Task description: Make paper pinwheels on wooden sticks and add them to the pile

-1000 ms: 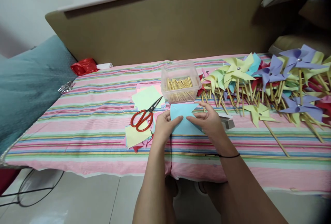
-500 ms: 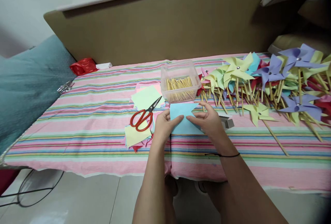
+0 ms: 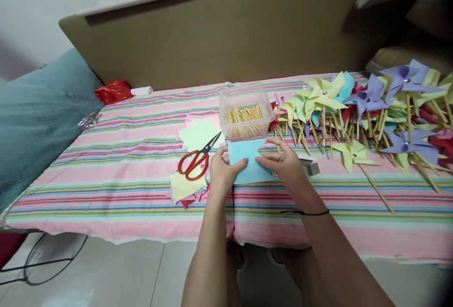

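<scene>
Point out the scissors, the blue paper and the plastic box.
Scissors (image 3: 205,150), head view, at the pivot.
Blue paper (image 3: 249,173), head view, on its lower part.
Plastic box (image 3: 244,96), head view, on its back wall.

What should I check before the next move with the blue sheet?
1. Left hand on the blue sheet: ok, thumb on its upper face.
2. Right hand on the blue sheet: ok, at the opposite side from the left hand.
3. Scissors away from both hands: ok, lying to the left of the left hand.
4. Sticks in the clear box: ok, many inside.
5. Generous gap between sheet and clear box: not ok, the box sits right by the sheet's far edge.
6. Underside of the blue sheet: cannot tell, hidden from this view.
</scene>
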